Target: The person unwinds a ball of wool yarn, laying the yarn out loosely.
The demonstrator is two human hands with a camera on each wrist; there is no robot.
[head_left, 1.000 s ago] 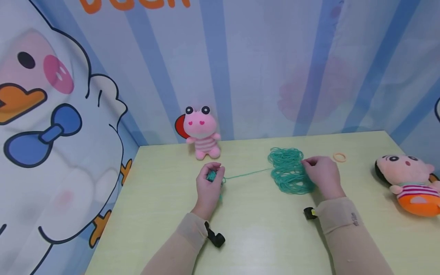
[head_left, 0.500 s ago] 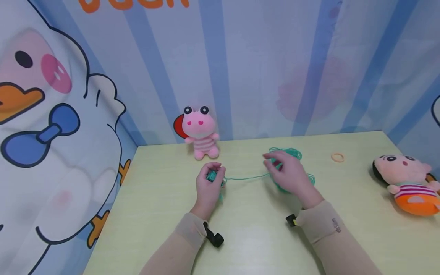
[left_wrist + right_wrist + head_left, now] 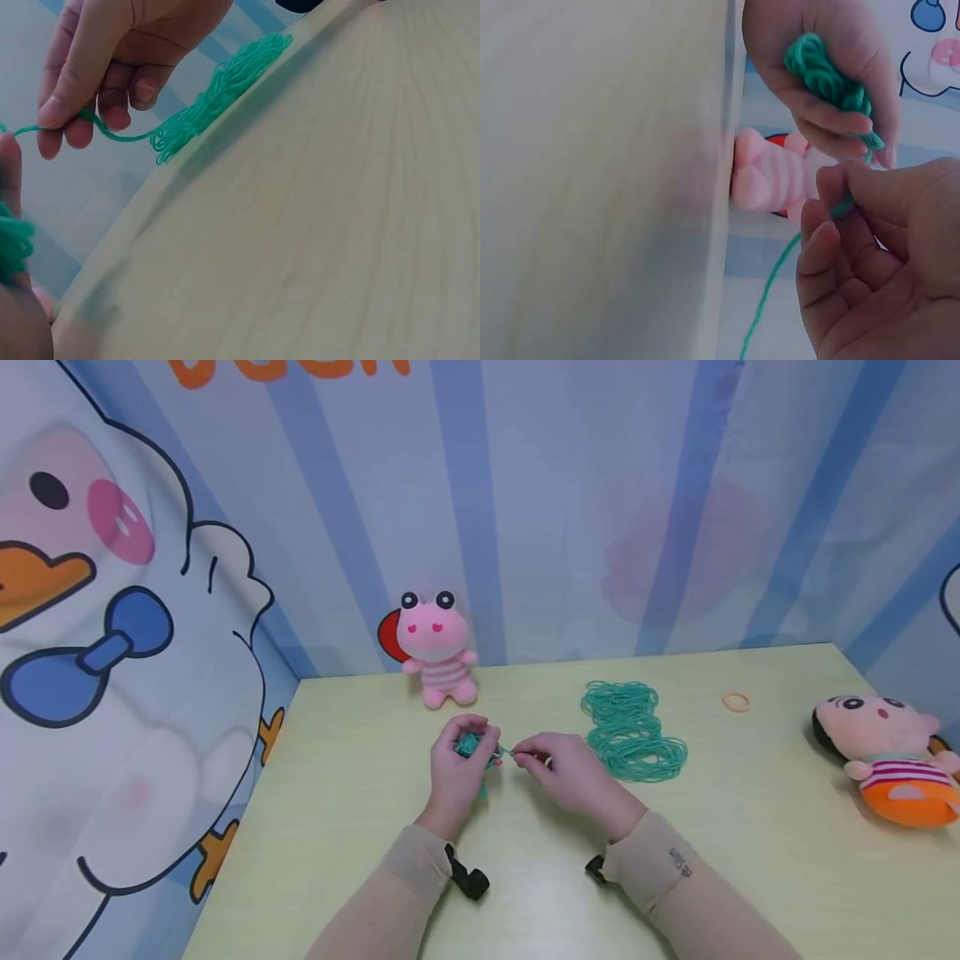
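A small bundle of green yarn point(image 3: 821, 71) lies in my left hand point(image 3: 459, 768), whose fingers curl round it. Close to its right, my right hand point(image 3: 577, 777) pinches the yarn strand between thumb and forefinger, a short length spanning the two hands. In the left wrist view that strand point(image 3: 124, 138) runs on from the right fingers to a loose pile of green yarn point(image 3: 633, 735), which lies looped on the table right of my hands. The inner part of the held bundle is hidden by my left fingers.
A pink plush toy point(image 3: 442, 652) sits at the table's back edge. An orange ring point(image 3: 736, 702) lies at the back right, and a plush doll point(image 3: 892, 760) lies at the right. The pale table point(image 3: 360, 827) meets a printed backdrop point(image 3: 555, 510) behind.
My right hand has moved left from the yarn pile, across the table, to beside my left hand. The pile is uncovered now. My left hand has stayed nearly in place.
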